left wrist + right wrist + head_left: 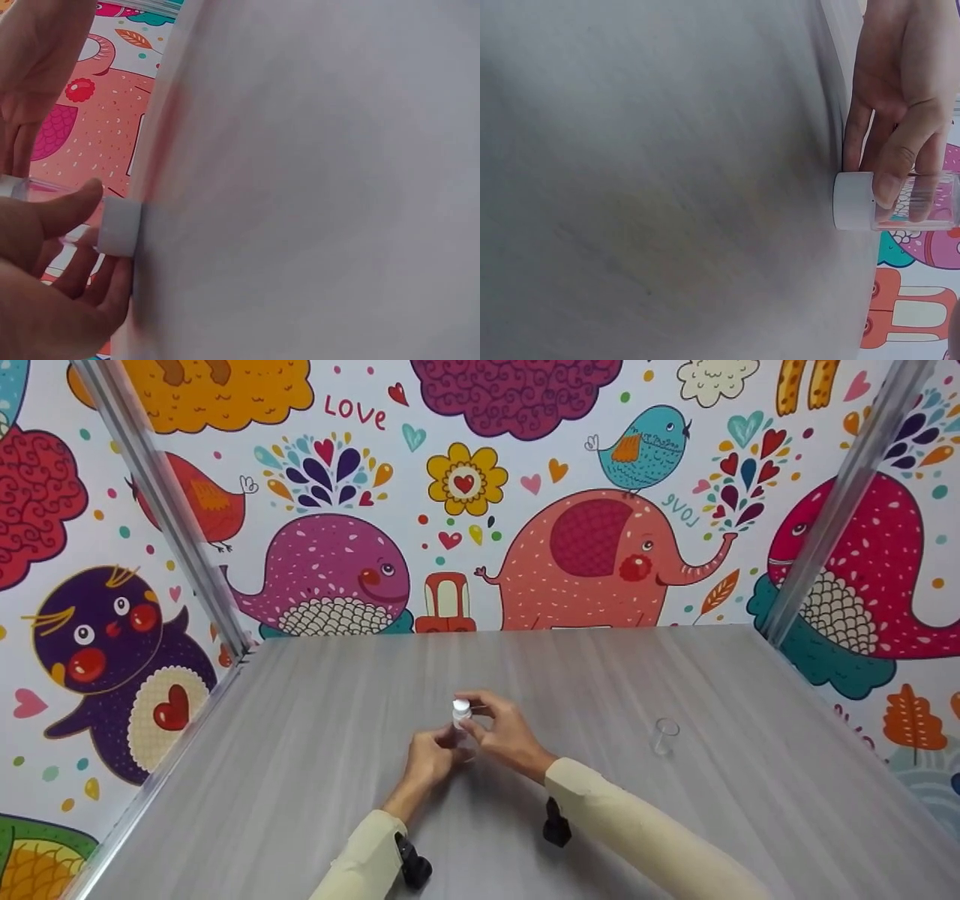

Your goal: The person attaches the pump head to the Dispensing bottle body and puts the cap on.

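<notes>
Over the middle of the table, my left hand [429,761] and right hand [514,735] work close together. The left hand grips a clear cylindrical container [937,214], its thumb and fingers wrapped round the side. This container stands upright with its white end [120,227] down at the tabletop. Directly above it, the right hand's thumb and index finger pinch a small white bottle-like piece [461,710]. In the left wrist view, only part of that white piece [9,186] shows, at the container's upper end. The hands hide much of both things in the head view.
A small clear cup [665,736] stands on the grey wood-grain table [315,697], to the right of the hands. Metal frame posts [180,525] rise at the back corners. Walls printed with cartoon animals [585,562] enclose the back and sides.
</notes>
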The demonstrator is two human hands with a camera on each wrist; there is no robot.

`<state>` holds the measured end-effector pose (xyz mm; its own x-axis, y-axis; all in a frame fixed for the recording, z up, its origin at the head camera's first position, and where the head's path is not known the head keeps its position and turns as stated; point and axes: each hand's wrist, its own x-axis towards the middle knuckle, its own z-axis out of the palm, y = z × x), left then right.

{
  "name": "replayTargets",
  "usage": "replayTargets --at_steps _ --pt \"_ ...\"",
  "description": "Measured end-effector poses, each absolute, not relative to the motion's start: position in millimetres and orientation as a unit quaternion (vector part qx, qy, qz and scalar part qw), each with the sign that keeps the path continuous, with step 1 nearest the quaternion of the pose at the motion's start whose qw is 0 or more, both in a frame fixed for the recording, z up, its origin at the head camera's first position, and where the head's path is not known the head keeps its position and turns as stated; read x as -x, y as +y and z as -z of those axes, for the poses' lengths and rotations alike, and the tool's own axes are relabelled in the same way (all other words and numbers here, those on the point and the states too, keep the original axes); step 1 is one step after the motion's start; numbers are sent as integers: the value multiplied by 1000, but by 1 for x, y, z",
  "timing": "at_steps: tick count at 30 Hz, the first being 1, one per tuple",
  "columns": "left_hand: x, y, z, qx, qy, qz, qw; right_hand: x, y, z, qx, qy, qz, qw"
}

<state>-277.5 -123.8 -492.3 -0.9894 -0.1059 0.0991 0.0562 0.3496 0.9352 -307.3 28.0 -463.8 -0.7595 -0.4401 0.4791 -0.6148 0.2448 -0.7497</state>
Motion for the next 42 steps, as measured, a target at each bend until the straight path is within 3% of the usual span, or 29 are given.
replayTargets --at_steps 12,29,42 --pt "278 -125 494 1 -833 546 89 307 29 466 -325 -790 -512 95" --pt "279 -123 491 -15 -824 562 73 309 30 457 -347 -785 -508 68" --pt "278 -124 491 -18 -829 554 69 311 30 458 -354 -784 -502 88"
